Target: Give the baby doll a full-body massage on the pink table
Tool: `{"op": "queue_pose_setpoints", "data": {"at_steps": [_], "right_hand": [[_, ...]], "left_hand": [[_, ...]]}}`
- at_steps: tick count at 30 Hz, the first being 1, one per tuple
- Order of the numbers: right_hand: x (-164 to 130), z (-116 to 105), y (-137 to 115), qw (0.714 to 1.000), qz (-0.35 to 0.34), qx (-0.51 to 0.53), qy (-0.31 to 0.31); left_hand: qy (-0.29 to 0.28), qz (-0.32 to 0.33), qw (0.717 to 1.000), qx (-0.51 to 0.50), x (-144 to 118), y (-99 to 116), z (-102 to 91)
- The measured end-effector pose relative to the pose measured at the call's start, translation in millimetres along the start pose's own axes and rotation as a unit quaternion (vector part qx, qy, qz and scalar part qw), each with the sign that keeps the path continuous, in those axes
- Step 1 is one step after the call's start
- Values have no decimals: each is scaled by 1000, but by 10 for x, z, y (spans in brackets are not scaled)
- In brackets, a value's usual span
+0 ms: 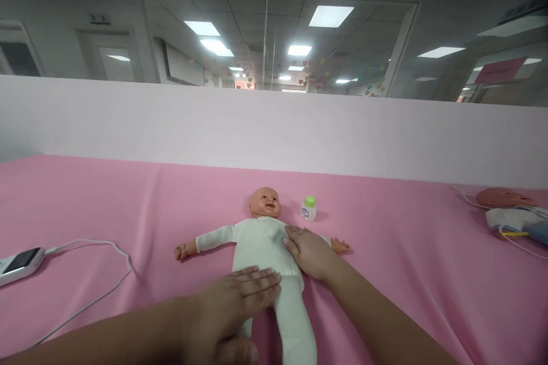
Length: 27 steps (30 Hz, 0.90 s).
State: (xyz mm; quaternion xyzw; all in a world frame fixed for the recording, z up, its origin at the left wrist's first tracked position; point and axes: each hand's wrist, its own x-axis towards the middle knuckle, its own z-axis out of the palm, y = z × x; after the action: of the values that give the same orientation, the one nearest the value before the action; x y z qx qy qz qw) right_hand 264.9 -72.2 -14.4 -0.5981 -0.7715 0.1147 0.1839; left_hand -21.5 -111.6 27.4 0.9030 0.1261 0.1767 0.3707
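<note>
A baby doll (261,242) in a white cloth body lies on its back, head towards the far side and arms spread. My left hand (237,299) rests across its lower belly and hip, fingers stretched out together and pointing right. My right hand (310,251) lies flat along the side of its chest, covering part of one doll arm. Neither hand grips anything. Just beyond my right hand stands a small clear bottle (308,209) with a green cap, beside the doll's head.
The pink sheet (141,205) covers the table up to a low white wall (257,125), with glass above it. At the left lies a white handheld device (21,265) with a cable (107,242). Another doll (505,199) with tubing lies at the far right.
</note>
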Motion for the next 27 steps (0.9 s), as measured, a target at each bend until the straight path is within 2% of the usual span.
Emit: {"op": "queue_pose_setpoints", "data": {"at_steps": [2,5,8,12,15,19,20,22,23,24,25,27], "right_hand": [[-1,4,-2,1000,2,-3,-5],[-8,8,-6,1000,6,-1,-17],[-16,16,-5,1000,14,2,-21],[-10,42,15,999,26,-3,-26],[4,41,11,999,31,-9,-18],[-54,-53,-124,999,31,9,43],[-96,-88,-193,998,17,26,62],[-211,-147,-363,992,-55,88,66],[-274,-166,-455,983,-117,133,42],[-332,-174,-540,968,-175,179,-16],[-378,-171,-612,953,-202,219,-57],[-410,-138,-688,941,-223,240,-84]], "left_hand": [[-18,16,1000,5,164,-159,-70],[35,9,999,17,419,-481,-198],[102,-18,994,21,547,-802,-321],[152,-76,985,8,464,-1125,-430],[212,-113,970,-25,347,-1306,-473],[256,-111,959,-50,298,-1464,-490],[259,-105,959,-42,303,-1482,-487],[251,-101,962,13,317,-1492,-477],[238,-104,964,52,322,-1487,-473],[222,-107,965,94,325,-1477,-470],[206,-110,963,132,327,-1464,-468],[177,-112,959,190,328,-1434,-470]]}}
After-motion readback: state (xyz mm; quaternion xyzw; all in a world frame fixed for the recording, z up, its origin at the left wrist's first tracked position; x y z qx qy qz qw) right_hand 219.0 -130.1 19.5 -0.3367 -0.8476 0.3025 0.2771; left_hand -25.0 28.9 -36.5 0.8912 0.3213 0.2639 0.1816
